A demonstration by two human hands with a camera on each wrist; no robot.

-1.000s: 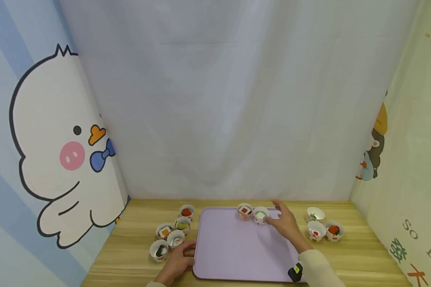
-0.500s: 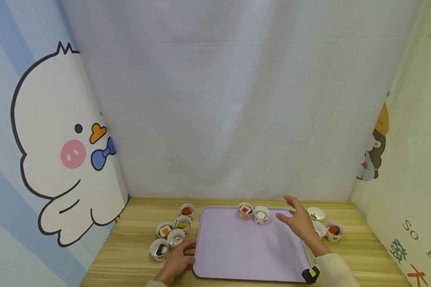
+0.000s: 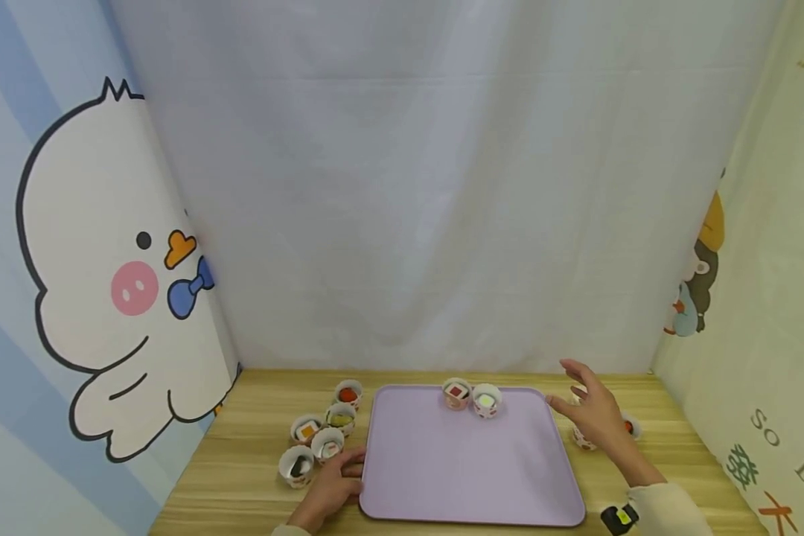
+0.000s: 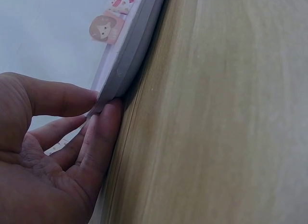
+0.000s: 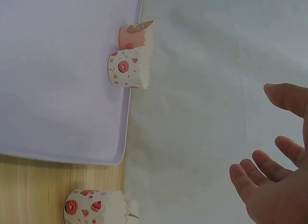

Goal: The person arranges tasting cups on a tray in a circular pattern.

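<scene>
My left hand holds the lilac tray by its left edge. In the left wrist view the thumb lies on the rim and fingers press its outer side from below. A pink paper baking cup and a white patterned paper cup stand side by side at the tray's back edge, small coloured pieces inside. My right hand hangs in the air right of the tray, fingers apart and holding nothing. It partly hides the right-hand cups, among them a white cup and a cup with something red.
Several paper cups cluster left of the tray, including one with a dark piece, one with an orange-and-white piece and one with a red piece. They stand on the wooden table. A pale curtain closes off the back.
My right hand has moved away from the white cup on the tray, rightward to the cups beside the tray. My left hand stays on the tray edge.
</scene>
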